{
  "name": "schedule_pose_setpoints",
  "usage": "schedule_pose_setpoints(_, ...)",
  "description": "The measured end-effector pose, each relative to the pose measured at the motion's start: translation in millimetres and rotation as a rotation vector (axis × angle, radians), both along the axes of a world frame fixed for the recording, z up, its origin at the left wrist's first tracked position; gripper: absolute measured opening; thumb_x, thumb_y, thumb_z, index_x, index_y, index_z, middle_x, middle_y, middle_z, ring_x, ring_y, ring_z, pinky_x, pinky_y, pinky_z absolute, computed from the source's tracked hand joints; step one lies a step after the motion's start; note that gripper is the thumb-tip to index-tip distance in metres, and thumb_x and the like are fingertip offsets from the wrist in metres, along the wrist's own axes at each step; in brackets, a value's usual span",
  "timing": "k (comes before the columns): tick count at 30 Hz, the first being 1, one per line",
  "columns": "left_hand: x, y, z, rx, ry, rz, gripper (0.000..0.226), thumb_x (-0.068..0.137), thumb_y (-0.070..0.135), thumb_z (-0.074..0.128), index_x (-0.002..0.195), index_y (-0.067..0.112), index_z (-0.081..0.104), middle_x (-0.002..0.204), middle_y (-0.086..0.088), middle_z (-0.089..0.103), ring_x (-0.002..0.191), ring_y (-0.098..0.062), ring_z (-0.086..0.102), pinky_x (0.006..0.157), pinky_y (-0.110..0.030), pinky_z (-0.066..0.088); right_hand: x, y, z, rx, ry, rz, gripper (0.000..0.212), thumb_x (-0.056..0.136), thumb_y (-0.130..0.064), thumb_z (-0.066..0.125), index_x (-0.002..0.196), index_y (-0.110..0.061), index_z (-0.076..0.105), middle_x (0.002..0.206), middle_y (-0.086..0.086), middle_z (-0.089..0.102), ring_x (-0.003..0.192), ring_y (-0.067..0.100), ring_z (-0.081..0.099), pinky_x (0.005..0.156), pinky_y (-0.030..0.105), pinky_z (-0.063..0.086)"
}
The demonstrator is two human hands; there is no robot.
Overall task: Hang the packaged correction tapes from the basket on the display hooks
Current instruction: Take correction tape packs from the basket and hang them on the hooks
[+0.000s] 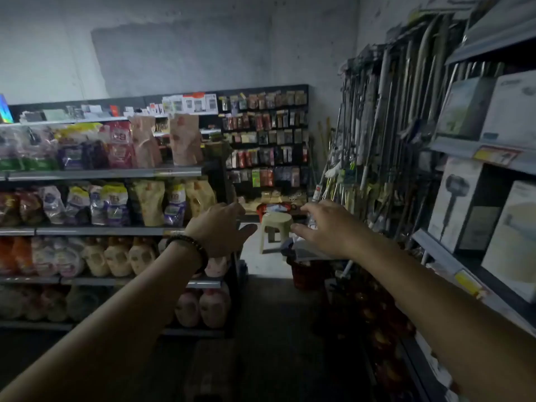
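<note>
At the centre of the frame, a red basket [260, 210] sits on the floor behind a pale plastic stool [275, 227], holding pale packets too small and blurred to identify. It shows in the gap between the two hands and lies well beyond them. A second red basket [304, 276] stands on the floor at centre right, just below the right hand [327, 227] in the picture, with flat packets piled in it. The display hooks [264, 140] fill the dark panel on the far wall at upper centre, crowded with small hanging packs.

Both arms stretch forward from the lower corners, palms down. The left hand [220, 227], with a bead bracelet [188, 246] at the wrist, has its fingers loosely spread and holds nothing. The right hand's fingers also reach forward, apart and slightly bent, gripping nothing.
</note>
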State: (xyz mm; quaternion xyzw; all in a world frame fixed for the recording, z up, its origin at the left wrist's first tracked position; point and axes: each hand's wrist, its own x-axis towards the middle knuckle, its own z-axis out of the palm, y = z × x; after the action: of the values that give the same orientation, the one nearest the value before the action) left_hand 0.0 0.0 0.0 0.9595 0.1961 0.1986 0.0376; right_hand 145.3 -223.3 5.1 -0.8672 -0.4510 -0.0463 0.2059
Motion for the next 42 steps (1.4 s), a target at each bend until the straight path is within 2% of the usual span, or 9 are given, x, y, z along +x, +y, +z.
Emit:
schedule_pose_setpoints(4,31.9,17.9,-10.8,0.062,0.080,0.053,0.047,0.095,0.071,0.050,0.114,0.029,0.059,0.108,0.003,0.067,0.085,-0.016,0.065,0.070,-0.040,0.060,30.7,20.6,-12.5,-0.057,0.014,-0.028,0.072,0.098,-0.070,0.048,0.155,-0.026,0.041,0.152,0.009,0.045,0.138,0.030,0.044,0.107,0.047,0.044)
schedule_pose_setpoints(9,89.7,62.2,-15.0,0.016,0.059,0.059,0.047,0.098,0.066,0.054,0.122,0.025,0.059,0.103,0.007,0.062,0.080,-0.012,0.058,0.061,-0.029,0.046,86.1,74.0,-21.2,-0.065,-0.003,-0.053,0.070,0.098,-0.071,0.049,0.152,-0.025,0.045,0.150,0.006,0.047,0.137,0.028,0.045,0.106,0.047,0.044)
schedule_pose_setpoints(12,128.7,102.2,-14.2,0.002,0.077,0.025,0.049,0.098,0.064,0.056,0.127,0.025,0.061,0.113,0.006,0.066,0.089,-0.014,0.061,0.070,-0.031,0.052,120.3,117.0,-21.6,-0.082,0.001,-0.072,0.072,0.098,-0.070,0.049,0.155,-0.026,0.042,0.151,0.006,0.045,0.138,0.028,0.044,0.108,0.049,0.044)
schedule_pose_setpoints(15,168.5,145.1,-12.4,0.000,0.095,0.011,0.056,0.097,0.068,0.053,0.134,0.027,0.059,0.126,0.001,0.069,0.104,-0.018,0.068,0.084,-0.040,0.062,153.0,162.8,-13.3,-0.106,0.008,-0.088,0.073,0.098,-0.070,0.048,0.156,-0.026,0.040,0.154,0.007,0.042,0.140,0.029,0.043,0.110,0.050,0.043)
schedule_pose_setpoints(24,275.2,248.7,-5.2,0.021,0.148,0.008,0.055,0.099,0.066,0.053,0.138,0.026,0.057,0.133,-0.001,0.066,0.112,-0.022,0.067,0.085,-0.039,0.061,255.9,268.4,-6.9,-0.114,0.007,-0.111,0.071,0.100,-0.068,0.048,0.157,-0.026,0.041,0.157,0.008,0.040,0.140,0.029,0.044,0.110,0.049,0.044)
schedule_pose_setpoints(28,338.1,290.7,-12.8,0.037,0.175,0.009,0.054,0.100,0.064,0.053,0.139,0.027,0.056,0.132,0.000,0.066,0.109,-0.019,0.066,0.077,-0.031,0.056,324.0,308.8,-16.8,-0.105,-0.003,-0.109,0.072,0.100,-0.067,0.049,0.157,-0.025,0.040,0.157,0.009,0.041,0.140,0.028,0.045,0.110,0.047,0.044)
schedule_pose_setpoints(32,413.1,331.4,-19.5,0.044,0.194,0.035,0.052,0.097,0.067,0.055,0.132,0.028,0.059,0.123,0.001,0.070,0.101,-0.021,0.069,0.083,-0.041,0.063,404.9,347.5,-24.6,-0.105,-0.007,-0.094,0.073,0.100,-0.067,0.049,0.158,-0.025,0.040,0.157,0.010,0.042,0.143,0.030,0.044,0.113,0.047,0.043)
schedule_pose_setpoints(37,508.7,378.8,-12.3,-0.027,0.149,0.064,0.054,0.096,0.066,0.057,0.133,0.026,0.057,0.129,-0.001,0.070,0.109,-0.025,0.071,0.086,-0.044,0.063,516.2,401.0,-17.7,-0.084,-0.011,-0.067,0.066,0.096,-0.071,0.051,0.144,-0.027,0.053,0.131,0.007,0.054,0.121,0.027,0.056,0.099,0.047,0.052)
schedule_pose_setpoints(42,590.6,429.8,-17.8,-0.048,0.141,0.080,0.055,0.098,0.062,0.057,0.136,0.024,0.057,0.133,-0.001,0.067,0.110,-0.024,0.070,0.087,-0.045,0.064,607.5,456.6,-19.0,-0.098,-0.001,-0.042,0.064,0.097,-0.070,0.051,0.142,-0.025,0.053,0.133,0.006,0.055,0.118,0.026,0.055,0.096,0.045,0.052)
